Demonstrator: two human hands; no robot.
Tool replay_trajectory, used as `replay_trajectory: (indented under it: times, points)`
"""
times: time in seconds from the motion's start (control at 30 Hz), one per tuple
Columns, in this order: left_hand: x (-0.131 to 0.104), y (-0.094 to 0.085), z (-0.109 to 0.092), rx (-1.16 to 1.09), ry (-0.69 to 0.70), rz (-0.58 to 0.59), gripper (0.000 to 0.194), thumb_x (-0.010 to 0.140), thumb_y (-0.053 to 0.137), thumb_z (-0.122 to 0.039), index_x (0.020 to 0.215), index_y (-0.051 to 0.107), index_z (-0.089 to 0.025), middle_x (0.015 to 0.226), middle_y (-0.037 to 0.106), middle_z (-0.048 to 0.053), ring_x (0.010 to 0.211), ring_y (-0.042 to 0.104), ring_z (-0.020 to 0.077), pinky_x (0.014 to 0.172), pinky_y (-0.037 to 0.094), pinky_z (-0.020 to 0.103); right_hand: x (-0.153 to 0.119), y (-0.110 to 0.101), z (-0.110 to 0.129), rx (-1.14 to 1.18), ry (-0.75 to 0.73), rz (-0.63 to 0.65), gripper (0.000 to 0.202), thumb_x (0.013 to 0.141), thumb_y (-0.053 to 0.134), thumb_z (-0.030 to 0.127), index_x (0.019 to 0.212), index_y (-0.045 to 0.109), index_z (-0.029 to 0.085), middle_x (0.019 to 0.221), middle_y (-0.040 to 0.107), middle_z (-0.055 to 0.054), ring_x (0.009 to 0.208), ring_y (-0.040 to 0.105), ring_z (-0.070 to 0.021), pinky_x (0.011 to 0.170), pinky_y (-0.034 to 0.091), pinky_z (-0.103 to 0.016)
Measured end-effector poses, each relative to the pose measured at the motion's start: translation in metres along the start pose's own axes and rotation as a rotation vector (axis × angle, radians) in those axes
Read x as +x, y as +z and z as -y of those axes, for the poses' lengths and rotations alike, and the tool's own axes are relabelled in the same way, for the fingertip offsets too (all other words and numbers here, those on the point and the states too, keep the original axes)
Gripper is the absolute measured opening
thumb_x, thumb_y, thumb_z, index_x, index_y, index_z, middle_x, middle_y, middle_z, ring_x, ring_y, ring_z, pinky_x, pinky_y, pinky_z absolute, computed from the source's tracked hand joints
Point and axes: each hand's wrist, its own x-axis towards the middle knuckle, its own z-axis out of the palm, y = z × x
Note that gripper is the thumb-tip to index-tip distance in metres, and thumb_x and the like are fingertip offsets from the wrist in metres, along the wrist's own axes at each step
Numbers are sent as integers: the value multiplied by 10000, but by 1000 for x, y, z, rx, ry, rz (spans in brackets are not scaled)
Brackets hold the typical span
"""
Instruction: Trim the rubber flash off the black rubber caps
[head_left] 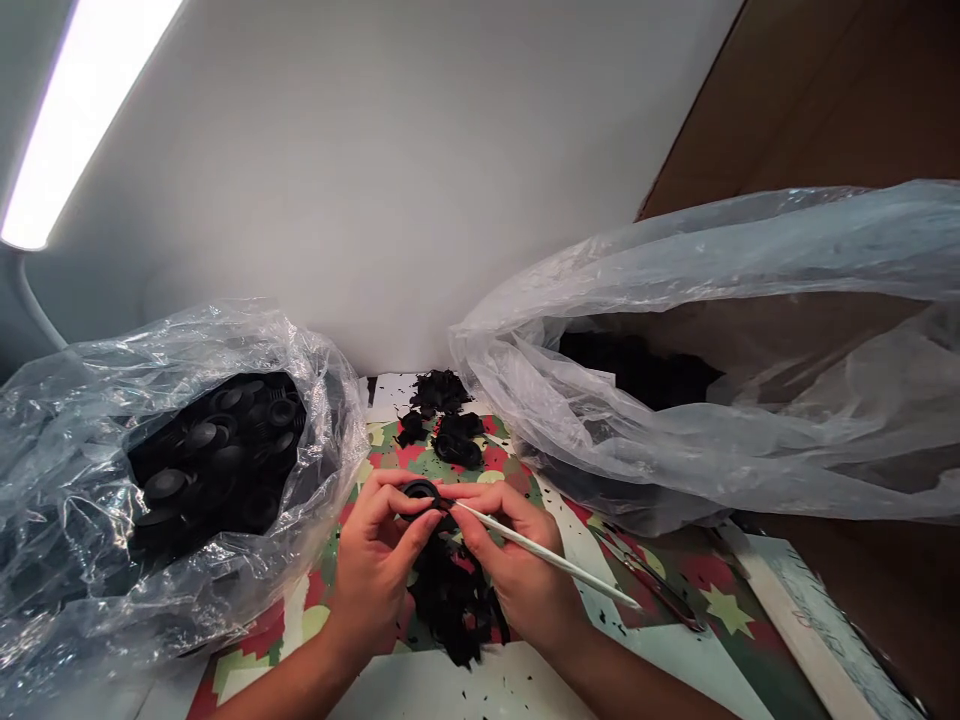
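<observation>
Near the middle of the work surface, my left hand (pixel 379 545) has its fingers closed round a black round part (pixel 421 492), which looks ring-shaped. My right hand (pixel 517 560) pinches a thin white stick (pixel 559 560) whose tip end meets the part; its other end points down to the right. The right fingertips also touch the part's edge. Under both hands lies a pile of black scraps (pixel 454 600). More black scraps (pixel 457 438) sit just beyond the hands.
A clear plastic bag (pixel 322 400) with several black round parts stands at left. A larger open bag (pixel 525 370) holds black material at right. Scissors (pixel 660 585) lie right of my right hand on the patterned paper (pixel 724 573). A lamp (pixel 82 110) shines upper left.
</observation>
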Motion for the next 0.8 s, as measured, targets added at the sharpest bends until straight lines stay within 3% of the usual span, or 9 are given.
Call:
replay_trajectory:
  times: [0.43,0.6,0.8]
  points:
    - [-2,5,-2,-84,7,-34,194,727,887,-370,682,768,-222,937,620,57,871,647,212,739,559,283,-2,4,1,-15,-16,-31,138,912,650,238,783,698,235,1024,818,-78,931,787,-231,828,640,-358]
    - [-2,6,-2,-96,11,-41,192,672,923,-340,637,769,-231,894,584,39,942,703,258,817,598,340,-4,12,2,17,-17,-83,167,902,647,221,738,677,231,998,818,-73,918,784,-232,785,637,-339]
    - [-5,1,-1,-44,59,31,184,749,876,-297,618,758,-242,891,635,54,1116,717,339,937,582,416,-2,11,-1,-36,-2,-122,172,907,633,245,745,687,230,987,812,-66,912,774,-219,745,616,-310]
